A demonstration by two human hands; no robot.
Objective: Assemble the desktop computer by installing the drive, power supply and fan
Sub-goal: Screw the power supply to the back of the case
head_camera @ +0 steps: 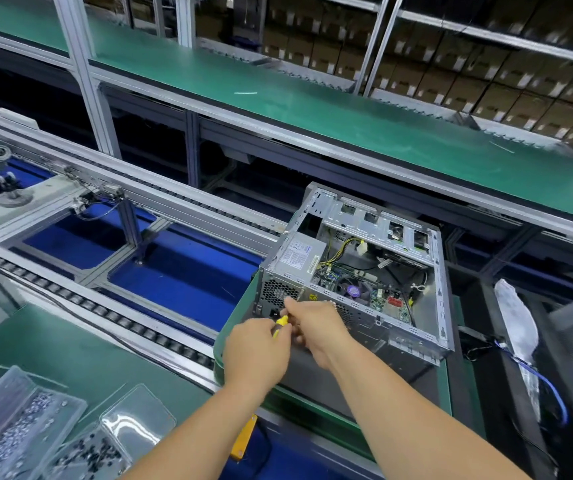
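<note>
— Yellow plastic first: that is the handle of a screwdriver, gripped in the curled fingers of the left hand; its tip end is hidden between the two hands, so I cannot say what it touches.

— And the right hand?

— Fingers bent, forefinger and thumb brought together near the rear panel as if pinching something small; whether a screw sits there is too small to tell; both hands are at the back face of the computer case, close by the vent grille.

— Which step, would you say?

— The power supply is already seated in the rear corner of the case, label up, its yellow cables running into the interior over the motherboard; I judge the work in hand to be screwing it fast through the rear panel.

— What does the next move want?

— A screw set square in its hole and the driver tip lined up with it, pressed straight so it does not slip; the case lies on its side, open, on the green bench; spare screws lie in clear trays at the near left; the roller conveyor runs beyond them.
</note>
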